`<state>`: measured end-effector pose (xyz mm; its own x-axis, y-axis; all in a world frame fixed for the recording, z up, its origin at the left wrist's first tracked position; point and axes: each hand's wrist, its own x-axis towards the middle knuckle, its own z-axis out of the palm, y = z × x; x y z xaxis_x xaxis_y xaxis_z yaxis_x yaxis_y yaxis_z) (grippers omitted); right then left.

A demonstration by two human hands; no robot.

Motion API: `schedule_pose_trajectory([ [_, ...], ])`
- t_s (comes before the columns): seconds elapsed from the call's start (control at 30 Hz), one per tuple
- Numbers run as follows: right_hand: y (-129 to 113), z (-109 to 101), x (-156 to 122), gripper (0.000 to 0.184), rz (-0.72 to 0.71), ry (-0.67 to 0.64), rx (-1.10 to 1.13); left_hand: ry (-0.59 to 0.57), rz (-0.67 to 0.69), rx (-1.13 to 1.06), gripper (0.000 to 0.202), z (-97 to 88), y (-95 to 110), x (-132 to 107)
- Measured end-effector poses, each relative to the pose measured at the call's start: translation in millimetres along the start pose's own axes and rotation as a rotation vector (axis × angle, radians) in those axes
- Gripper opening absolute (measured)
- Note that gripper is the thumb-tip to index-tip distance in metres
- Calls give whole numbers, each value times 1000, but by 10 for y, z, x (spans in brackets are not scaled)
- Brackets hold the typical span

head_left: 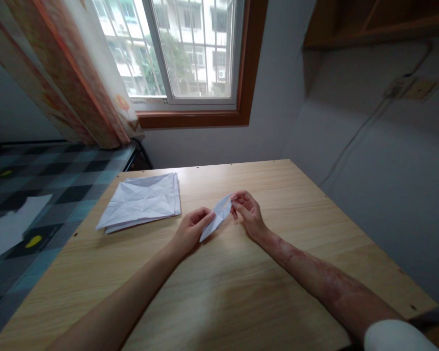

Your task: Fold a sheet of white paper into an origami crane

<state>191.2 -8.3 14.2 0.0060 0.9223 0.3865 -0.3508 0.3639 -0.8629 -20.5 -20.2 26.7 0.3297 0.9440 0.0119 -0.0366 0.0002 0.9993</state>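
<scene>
A small folded piece of white paper (216,218), long and pointed, is held just above the wooden table (241,292) between both hands. My left hand (190,231) pinches its lower left part, fingers closed on it. My right hand (247,209) pinches its upper right tip with thumb and fingers. Both forearms stretch out over the tabletop from the near edge.
A stack of creased white paper sheets (142,201) lies on the table's far left. A bed with a checked cover (40,190) and a white sheet on it stands left of the table. Window, curtain (76,73) and grey walls lie beyond; a wooden shelf (369,24) hangs upper right.
</scene>
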Motion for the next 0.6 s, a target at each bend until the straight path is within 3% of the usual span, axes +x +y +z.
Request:
schedule_pose_trajectory([
  [0.23,20,-27,-1,31,3,33,-71,27,13,-17,42,9,-42,5],
  [0.6,59,9,15,24,-39,106,-89,32,77,102,45,21,-21,-7],
])
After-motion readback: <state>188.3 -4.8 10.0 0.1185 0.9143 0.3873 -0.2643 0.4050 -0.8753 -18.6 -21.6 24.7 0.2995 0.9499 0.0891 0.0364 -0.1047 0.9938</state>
